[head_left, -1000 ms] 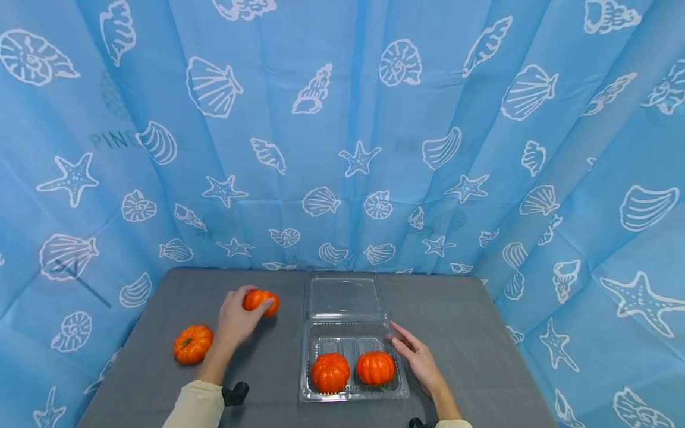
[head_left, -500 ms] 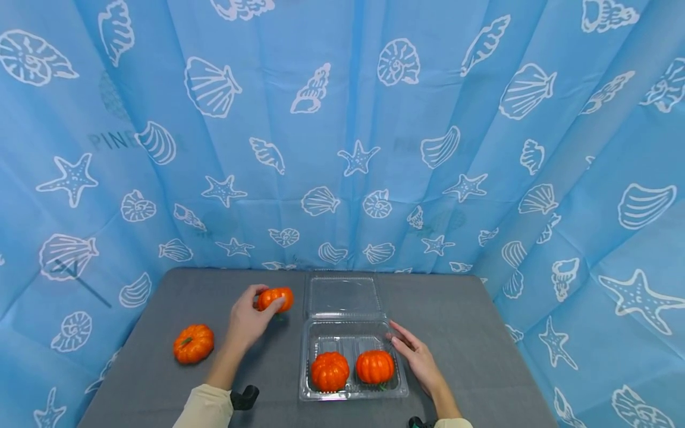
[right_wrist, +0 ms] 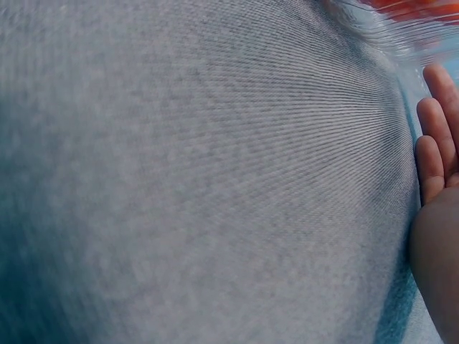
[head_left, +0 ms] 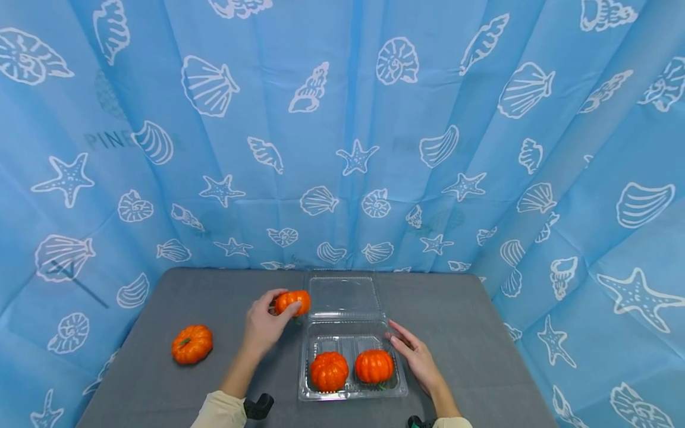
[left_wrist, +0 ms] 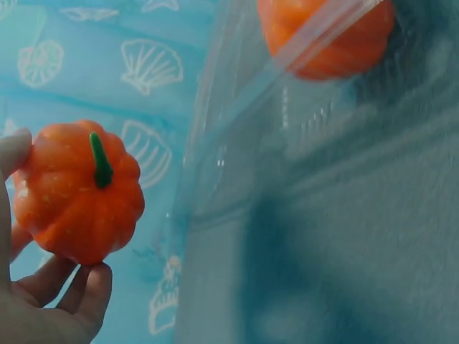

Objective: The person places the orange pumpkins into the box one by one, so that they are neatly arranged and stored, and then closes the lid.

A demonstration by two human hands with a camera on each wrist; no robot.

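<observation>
My left hand (head_left: pixel 263 324) grips a small orange toy pumpkin (head_left: pixel 294 302) by its sides, left of a clear plastic clamshell box (head_left: pixel 304 374). The left wrist view shows that pumpkin's green stem (left_wrist: pixel 102 166), with fingers (left_wrist: pixel 90 290) curled beneath it. Two more orange pumpkins, one on the left (head_left: pixel 329 372) and one on the right (head_left: pixel 374 366), sit side by side in the front of the box. Along the box's right wall, my right hand (head_left: pixel 420 359) rests with its fingertips at the rim. Its fingers (right_wrist: pixel 434 118) look extended in the right wrist view.
The box's clear lid (head_left: pixel 343 296) lies folded back behind it. Another orange pumpkin (head_left: pixel 192 344) stands on the grey tablecloth (head_left: pixel 444 303) at the left. A blue shell-print curtain (head_left: pixel 342 148) hangs round the table's back and sides.
My left hand has carried the pumpkin rightward, close to the box's back left corner by the lid. The right hand and the pumpkins in the box have stayed in place.
</observation>
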